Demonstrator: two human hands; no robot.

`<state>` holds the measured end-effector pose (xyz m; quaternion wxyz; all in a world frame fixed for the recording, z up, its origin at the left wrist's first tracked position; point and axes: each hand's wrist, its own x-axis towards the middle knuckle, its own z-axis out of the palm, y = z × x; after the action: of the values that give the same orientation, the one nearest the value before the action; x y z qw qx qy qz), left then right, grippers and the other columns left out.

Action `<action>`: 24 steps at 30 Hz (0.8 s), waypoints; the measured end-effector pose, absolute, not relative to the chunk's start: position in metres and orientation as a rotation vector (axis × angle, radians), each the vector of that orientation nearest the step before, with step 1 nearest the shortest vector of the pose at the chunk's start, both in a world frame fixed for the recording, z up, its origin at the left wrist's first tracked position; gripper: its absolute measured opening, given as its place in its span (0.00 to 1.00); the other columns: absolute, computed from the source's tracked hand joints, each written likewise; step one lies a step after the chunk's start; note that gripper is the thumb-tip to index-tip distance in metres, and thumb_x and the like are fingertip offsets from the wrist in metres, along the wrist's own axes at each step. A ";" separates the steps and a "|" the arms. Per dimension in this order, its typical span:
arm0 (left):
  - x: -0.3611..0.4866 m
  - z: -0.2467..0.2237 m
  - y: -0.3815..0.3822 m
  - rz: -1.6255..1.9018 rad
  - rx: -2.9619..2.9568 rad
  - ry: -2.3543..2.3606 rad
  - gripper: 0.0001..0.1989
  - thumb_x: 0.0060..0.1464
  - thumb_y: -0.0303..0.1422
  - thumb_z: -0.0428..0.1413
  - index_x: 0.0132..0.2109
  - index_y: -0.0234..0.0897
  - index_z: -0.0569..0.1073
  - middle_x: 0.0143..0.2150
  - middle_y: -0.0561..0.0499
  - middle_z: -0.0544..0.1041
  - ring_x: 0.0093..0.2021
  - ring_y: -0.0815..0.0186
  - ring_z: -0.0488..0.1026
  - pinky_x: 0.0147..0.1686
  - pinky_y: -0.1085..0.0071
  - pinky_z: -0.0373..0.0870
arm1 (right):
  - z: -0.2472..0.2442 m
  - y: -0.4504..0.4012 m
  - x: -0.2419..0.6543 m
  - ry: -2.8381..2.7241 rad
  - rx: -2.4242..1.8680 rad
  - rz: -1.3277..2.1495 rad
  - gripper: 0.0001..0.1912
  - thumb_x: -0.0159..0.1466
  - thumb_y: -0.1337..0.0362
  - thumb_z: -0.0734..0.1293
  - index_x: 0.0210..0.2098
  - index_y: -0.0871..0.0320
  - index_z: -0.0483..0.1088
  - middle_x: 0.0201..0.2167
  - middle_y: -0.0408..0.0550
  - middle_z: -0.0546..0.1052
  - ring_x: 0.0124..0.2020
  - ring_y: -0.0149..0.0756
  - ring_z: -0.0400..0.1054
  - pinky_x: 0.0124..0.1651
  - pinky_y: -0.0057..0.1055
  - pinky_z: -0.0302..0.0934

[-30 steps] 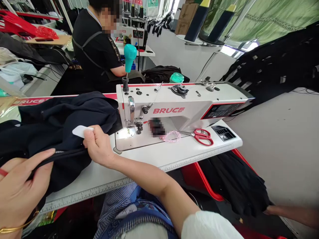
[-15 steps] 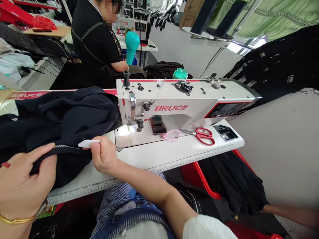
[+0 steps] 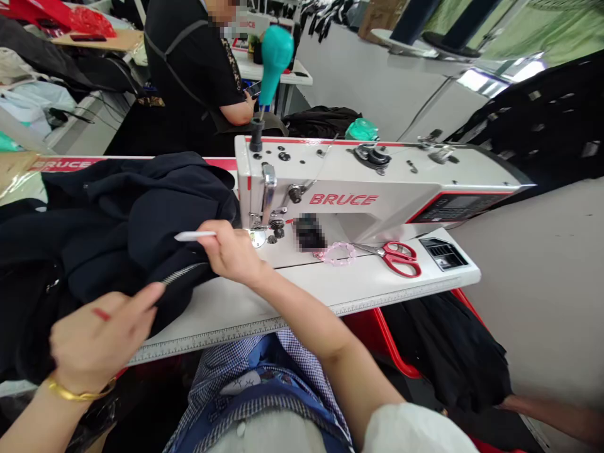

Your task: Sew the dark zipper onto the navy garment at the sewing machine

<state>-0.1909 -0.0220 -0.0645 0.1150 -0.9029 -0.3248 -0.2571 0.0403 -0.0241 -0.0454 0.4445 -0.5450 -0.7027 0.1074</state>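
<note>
A worker's left hand (image 3: 106, 336), a smooth gold metal bangle (image 3: 80, 393) at its wrist, closes its fingers near the open zip edge of a dark navy cloth garment (image 3: 108, 214) spread across a white, ruler-edged sewing table (image 3: 302, 292), left of the needle. Should that hold slacken, the loose cloth could slide toward the table's front edge, dragged by its own folds; the bangle might also snag a fold. The right hand (image 3: 233, 251) pinches a thin white flat piece (image 3: 195, 236) narrowly between thumb and fingers, above the silver-toothed zip (image 3: 182, 272); a skewed grip could let it slip or leave a stray mark, if it is chalk. Behind that hand stands a white metal sewing machine (image 3: 353, 170) lettered BRUCE in red, and a careless sweep could bring knuckles against its needle parts. Farther right, red-handled metal scissors (image 3: 401, 259) lie beside a pink beaded bracelet (image 3: 342, 253), where trailing cloth might catch both.

Motion blurs the left hand, so whether it pinches the cloth or merely rests there cannot be told. The garment runs out of view at left. The right hand masks part of the needle plate, and its distance from the needle is unclear. A dark object (image 3: 310, 233) on the machine bed is pixelated. Beyond, a co-worker in black (image 3: 189, 69) is cut off at the top.
</note>
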 end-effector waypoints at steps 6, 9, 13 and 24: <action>-0.168 -0.094 -0.054 -0.263 -2.805 -0.379 0.19 0.52 0.19 0.44 0.48 0.39 0.69 0.27 0.54 0.68 0.25 0.70 0.65 0.23 0.72 0.59 | -0.105 -0.077 0.075 -2.202 -1.133 0.276 0.21 0.68 0.55 0.48 0.30 0.57 0.64 0.18 0.44 0.69 0.19 0.32 0.63 0.27 0.28 0.57; -0.160 -0.092 -0.059 -0.143 -2.879 -0.522 0.18 0.53 0.21 0.46 0.49 0.39 0.68 0.30 0.52 0.69 0.26 0.70 0.65 0.23 0.73 0.61 | -0.116 -0.098 0.074 -2.143 -1.187 0.359 0.14 0.68 0.61 0.51 0.33 0.58 0.64 0.26 0.49 0.73 0.28 0.34 0.68 0.33 0.30 0.60; -0.143 -0.083 -0.063 -0.120 -2.978 -0.533 0.12 0.57 0.33 0.48 0.44 0.33 0.71 0.34 0.47 0.71 0.32 0.65 0.67 0.28 0.69 0.65 | -0.113 -0.114 0.069 -1.999 -1.326 0.443 0.12 0.67 0.63 0.51 0.36 0.57 0.63 0.30 0.51 0.74 0.34 0.37 0.68 0.38 0.33 0.61; -0.134 -0.105 -0.059 -0.226 -3.148 -0.446 0.18 0.56 0.23 0.44 0.53 0.37 0.66 0.54 0.47 0.68 0.48 0.60 0.64 0.46 0.59 0.61 | -0.113 -0.123 0.064 -1.427 -1.658 0.439 0.10 0.66 0.62 0.53 0.34 0.58 0.63 0.24 0.46 0.75 0.27 0.32 0.70 0.31 0.27 0.63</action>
<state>-0.1343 -0.0585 -0.1046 -0.0232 -0.9874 -0.1399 -0.0708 0.0637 -0.1226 -0.1135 0.4396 -0.6674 -0.5745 0.1768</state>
